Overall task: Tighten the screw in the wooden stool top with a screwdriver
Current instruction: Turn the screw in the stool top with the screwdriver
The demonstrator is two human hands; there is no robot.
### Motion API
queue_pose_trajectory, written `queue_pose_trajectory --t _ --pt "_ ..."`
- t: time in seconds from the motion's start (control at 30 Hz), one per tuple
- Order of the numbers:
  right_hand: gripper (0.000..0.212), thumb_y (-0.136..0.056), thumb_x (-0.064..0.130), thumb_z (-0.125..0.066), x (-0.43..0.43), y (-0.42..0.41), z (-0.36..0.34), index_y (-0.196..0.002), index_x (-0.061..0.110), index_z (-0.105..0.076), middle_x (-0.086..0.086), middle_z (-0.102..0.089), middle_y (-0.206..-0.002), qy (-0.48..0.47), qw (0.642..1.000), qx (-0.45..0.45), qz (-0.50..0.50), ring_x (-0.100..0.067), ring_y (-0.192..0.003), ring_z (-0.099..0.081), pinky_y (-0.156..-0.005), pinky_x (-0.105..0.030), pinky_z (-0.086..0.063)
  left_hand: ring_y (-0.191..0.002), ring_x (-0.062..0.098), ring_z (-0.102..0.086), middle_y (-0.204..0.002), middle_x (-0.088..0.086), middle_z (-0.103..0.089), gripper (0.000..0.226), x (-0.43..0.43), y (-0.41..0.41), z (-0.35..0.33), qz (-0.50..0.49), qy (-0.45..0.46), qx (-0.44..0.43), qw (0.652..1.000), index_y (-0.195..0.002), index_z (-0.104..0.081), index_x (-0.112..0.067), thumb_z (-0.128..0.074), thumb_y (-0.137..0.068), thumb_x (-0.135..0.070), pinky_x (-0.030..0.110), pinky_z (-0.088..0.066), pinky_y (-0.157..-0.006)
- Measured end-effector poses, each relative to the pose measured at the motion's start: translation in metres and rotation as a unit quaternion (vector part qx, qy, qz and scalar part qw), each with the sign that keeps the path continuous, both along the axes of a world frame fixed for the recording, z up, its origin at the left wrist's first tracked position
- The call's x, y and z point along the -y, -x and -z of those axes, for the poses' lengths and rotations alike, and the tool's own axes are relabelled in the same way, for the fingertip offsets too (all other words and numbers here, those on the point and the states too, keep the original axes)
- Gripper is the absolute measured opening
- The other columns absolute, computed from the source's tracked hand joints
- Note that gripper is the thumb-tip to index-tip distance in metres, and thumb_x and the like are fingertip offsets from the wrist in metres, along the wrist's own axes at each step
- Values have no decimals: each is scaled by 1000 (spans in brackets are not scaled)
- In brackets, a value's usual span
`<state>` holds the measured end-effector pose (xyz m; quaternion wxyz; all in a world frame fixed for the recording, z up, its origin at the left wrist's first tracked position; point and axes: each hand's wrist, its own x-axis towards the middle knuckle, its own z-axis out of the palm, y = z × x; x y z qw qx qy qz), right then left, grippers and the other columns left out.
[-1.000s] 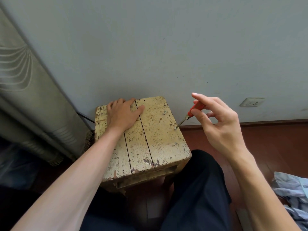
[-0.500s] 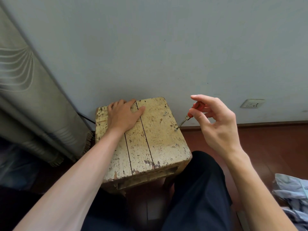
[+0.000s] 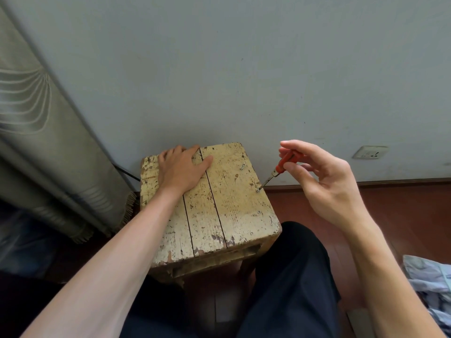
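Observation:
A worn, cream-painted wooden stool [image 3: 234, 215] stands against the wall in front of me. My left hand [image 3: 180, 168] lies flat on its far left planks, fingers straight. My right hand [image 3: 324, 181] pinches the red handle of a small screwdriver [image 3: 280, 168] between thumb and fingers. The tool slants down to the left and its tip sits on a screw [image 3: 257, 191] near the stool top's right edge. A second, loose screw [image 3: 242, 167] lies on the top near the far right corner.
A grey curtain [image 3: 46, 152] hangs at the left, with a dark cable [image 3: 127, 173] behind the stool. A wall socket [image 3: 369, 152] sits low on the grey wall. Crumpled pale cloth [image 3: 429, 284] lies on the brown floor at right. My dark-trousered knee [image 3: 290, 272] is beside the stool.
My right hand's fingers have shifted round the red handle, rolling it, while the tip stays on the screw. The left hand has not moved.

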<state>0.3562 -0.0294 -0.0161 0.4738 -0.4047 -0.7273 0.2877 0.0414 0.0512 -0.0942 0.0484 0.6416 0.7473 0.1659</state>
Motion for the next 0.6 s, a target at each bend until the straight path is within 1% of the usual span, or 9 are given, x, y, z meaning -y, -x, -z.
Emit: queue_pose_trajectory --t 0.1,0.17,0.23,0.33,0.43,0.5,0.6 --pt "40 -103 3 -72 -1 1 0 -133 28 -72 7 -77 -117 -6 1000 1 5 -22 -110 -78 -98 -49 -61 -135 26 -44 -141 3 -56 78 0 0 0 0 -3 1 1000 -147 -49 -38 -29 -88 -86 44 -24 -114" --pt "39 -101 5 -74 -2 3 1 -131 31 -72 7 -77 -115 -16 1000 5 15 -21 -109 -78 -96 -48 -61 -135 26 -44 -142 3 -55 78 0 0 0 0 -2 -3 1000 -147 -49 -38 -29 -88 -85 44 -24 -114" --pt "38 -100 9 -78 -2 7 3 -128 34 -72 8 -76 -112 -27 999 8 37 -18 -106 -77 -93 -44 -60 -135 26 -44 -142 4 -55 78 -1 0 1 0 -2 -7 1000 -147 -49 -38 -29 -89 -85 44 -24 -113" --pt "34 -98 15 -82 -3 14 5 -125 34 -73 8 -75 -105 -40 997 -14 66 -17 -99 -78 -86 -37 -58 -136 27 -43 -143 5 -54 77 -1 0 1 -2 -3 -4 1000 -147 -49 -38 -30 -89 -85 45 -24 -114" --pt "33 -96 18 -84 -5 18 5 -124 31 -73 2 -77 -101 -53 995 -27 82 -18 -95 -77 -81 -31 -55 -136 27 -43 -144 5 -54 77 0 0 1 -2 -1 -4 1000 -148 -49 -38 -30 -89 -85 45 -24 -115" --pt "32 -96 20 -84 -5 17 4 -126 29 -75 4 -77 -102 -52 995 -20 83 -17 -98 -78 -81 -27 -54 -135 27 -44 -143 5 -55 77 0 0 0 -1 -3 -4 1000 -147 -49 -37 -31 -89 -84 45 -24 -114" --pt "36 -100 17 -79 -1 10 1 -134 29 -73 8 -78 -108 -32 998 4 53 -15 -111 -76 -87 -18 -52 -134 26 -45 -141 4 -56 77 0 0 0 -1 -5 -3 1000 -146 -51 -37 -31 -89 -84 45 -25 -113"
